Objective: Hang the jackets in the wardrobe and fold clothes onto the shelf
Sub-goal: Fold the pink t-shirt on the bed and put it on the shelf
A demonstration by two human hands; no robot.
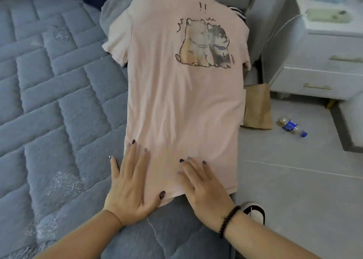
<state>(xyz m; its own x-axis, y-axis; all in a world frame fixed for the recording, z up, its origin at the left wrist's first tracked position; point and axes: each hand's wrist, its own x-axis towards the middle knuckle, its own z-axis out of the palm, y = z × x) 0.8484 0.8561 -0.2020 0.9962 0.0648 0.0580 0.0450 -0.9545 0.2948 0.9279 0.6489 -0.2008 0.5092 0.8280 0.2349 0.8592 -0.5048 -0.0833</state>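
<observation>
Head view shows a pink T-shirt [182, 101] spread flat, unfolded, along the bed's [49, 101] right edge. Left hand [130, 182] and right hand [206, 186], fingers straight, press its near hem. Folding and shelving seemingly remain; no wardrobe or jackets visible.

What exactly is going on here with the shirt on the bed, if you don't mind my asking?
A person is laying out a pink T-shirt flat on a blue quilted bed, printed side up. The left hand and right hand both press flat on its lower hem, fingers straight. No fold has been made yet. On the floor beside the bed lie a brown paper bag and a plastic bottle.
</observation>
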